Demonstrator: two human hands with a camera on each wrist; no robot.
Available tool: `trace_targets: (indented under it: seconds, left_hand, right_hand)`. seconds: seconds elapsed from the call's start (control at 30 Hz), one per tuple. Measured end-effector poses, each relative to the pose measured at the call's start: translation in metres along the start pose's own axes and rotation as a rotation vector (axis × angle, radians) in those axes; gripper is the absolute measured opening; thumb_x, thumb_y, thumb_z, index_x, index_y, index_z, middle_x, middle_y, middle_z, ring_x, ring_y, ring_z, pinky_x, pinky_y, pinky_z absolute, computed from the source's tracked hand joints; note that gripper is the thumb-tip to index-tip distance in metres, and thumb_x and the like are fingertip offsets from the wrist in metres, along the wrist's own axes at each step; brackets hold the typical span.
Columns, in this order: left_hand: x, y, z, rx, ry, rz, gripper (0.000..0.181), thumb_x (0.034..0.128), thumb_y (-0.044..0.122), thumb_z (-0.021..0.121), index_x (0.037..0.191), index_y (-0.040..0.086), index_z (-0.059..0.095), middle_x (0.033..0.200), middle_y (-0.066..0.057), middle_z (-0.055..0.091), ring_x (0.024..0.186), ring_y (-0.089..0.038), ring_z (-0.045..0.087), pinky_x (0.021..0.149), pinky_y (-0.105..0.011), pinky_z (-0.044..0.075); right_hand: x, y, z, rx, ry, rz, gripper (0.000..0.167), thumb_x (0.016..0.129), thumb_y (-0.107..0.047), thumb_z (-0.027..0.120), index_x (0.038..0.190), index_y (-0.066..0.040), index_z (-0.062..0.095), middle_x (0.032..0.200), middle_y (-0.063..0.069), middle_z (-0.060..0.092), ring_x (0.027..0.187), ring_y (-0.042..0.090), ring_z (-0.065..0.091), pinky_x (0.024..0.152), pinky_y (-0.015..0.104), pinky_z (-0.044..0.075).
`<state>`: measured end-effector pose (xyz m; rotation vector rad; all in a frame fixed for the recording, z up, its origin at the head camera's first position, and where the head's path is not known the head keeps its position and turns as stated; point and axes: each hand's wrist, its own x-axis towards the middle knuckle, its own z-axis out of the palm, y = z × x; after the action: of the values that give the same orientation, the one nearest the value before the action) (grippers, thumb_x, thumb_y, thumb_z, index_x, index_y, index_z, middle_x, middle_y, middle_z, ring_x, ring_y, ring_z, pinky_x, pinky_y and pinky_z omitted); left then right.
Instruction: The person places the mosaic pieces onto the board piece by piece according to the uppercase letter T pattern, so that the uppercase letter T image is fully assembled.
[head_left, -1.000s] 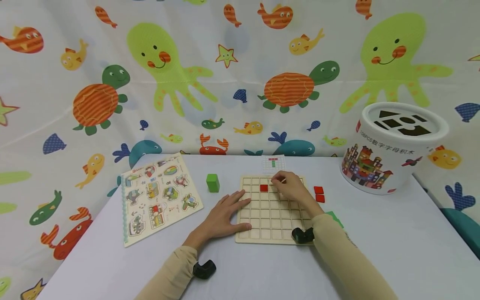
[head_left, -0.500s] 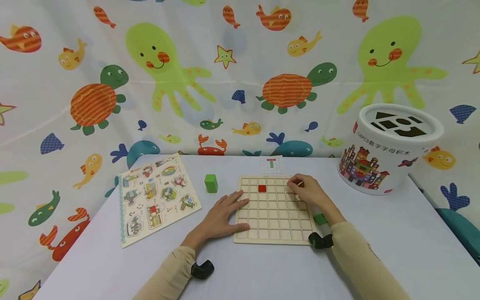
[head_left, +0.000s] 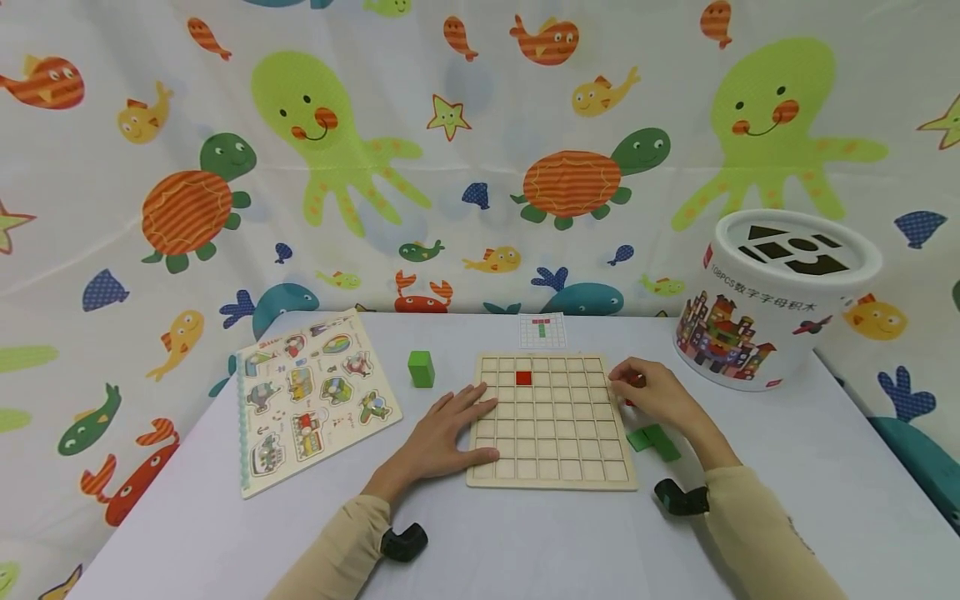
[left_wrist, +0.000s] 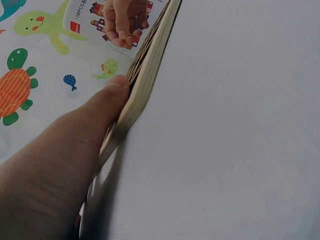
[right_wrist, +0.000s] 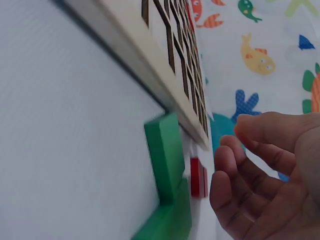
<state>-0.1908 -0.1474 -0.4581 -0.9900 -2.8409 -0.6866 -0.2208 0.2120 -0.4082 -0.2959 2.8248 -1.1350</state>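
The left hand (head_left: 448, 433) lies spread with its fingertips on the left edge of the wooden grid board (head_left: 555, 433); in the left wrist view its thumb (left_wrist: 112, 97) touches the board's side. One red square (head_left: 523, 378) sits in a cell near the board's top. Just off the board's upper right side, the right hand (head_left: 656, 390) hovers, fingers bent and holding nothing. Beneath it, red pieces (right_wrist: 196, 177) show in the right wrist view, largely hidden from the head view. Green pieces (head_left: 662, 443) lie beside the board's right edge.
A small grid card (head_left: 542, 332) with a red and green pattern lies behind the board. A green block (head_left: 422, 369) stands left of it, and a picture puzzle board (head_left: 318, 400) lies farther left. The large white bucket (head_left: 765, 308) stands at the back right.
The right hand has moved right, from above the board's upper cells to beyond its right edge, over the red pieces. The left hand stays on the board.
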Motion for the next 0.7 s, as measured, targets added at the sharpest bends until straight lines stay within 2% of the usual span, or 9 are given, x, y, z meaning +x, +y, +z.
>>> trace_targets:
  seconds: [0.2, 0.4, 0.7]
  left_hand:
    - [-0.001, 0.003, 0.002, 0.011, -0.011, -0.025, 0.078, 0.0819, 0.062, 0.058, 0.147, 0.025, 0.036, 0.157, -0.002, 0.026, 0.146, -0.023, 0.022, 0.118, -0.048, 0.018]
    - [-0.002, 0.004, 0.003, 0.035, -0.011, -0.028, 0.077, 0.0834, 0.063, 0.056, 0.147, 0.025, 0.035, 0.157, -0.002, 0.025, 0.146, -0.025, 0.022, 0.118, -0.048, 0.018]
    - [0.000, 0.002, 0.002, 0.035, -0.020, -0.029, 0.076, 0.0845, 0.063, 0.055, 0.148, 0.027, 0.033, 0.158, 0.000, 0.023, 0.147, -0.023, 0.019, 0.119, -0.046, 0.016]
  right_hand:
    - [-0.012, 0.016, -0.007, 0.009, -0.032, 0.058, 0.020, 0.092, -0.018, 0.060, 0.105, -0.003, 0.061, 0.096, 0.012, 0.063, 0.084, 0.020, 0.057, 0.065, 0.026, 0.048]
    - [-0.019, 0.026, -0.013, 0.018, -0.046, 0.088, 0.020, 0.092, -0.018, 0.060, 0.105, -0.002, 0.060, 0.092, 0.010, 0.060, 0.083, 0.019, 0.053, 0.062, 0.023, 0.048]
    - [-0.018, 0.030, -0.014, -0.019, -0.085, 0.098, 0.024, 0.091, -0.019, 0.062, 0.109, -0.005, 0.060, 0.095, 0.008, 0.059, 0.089, 0.021, 0.053, 0.074, 0.028, 0.045]
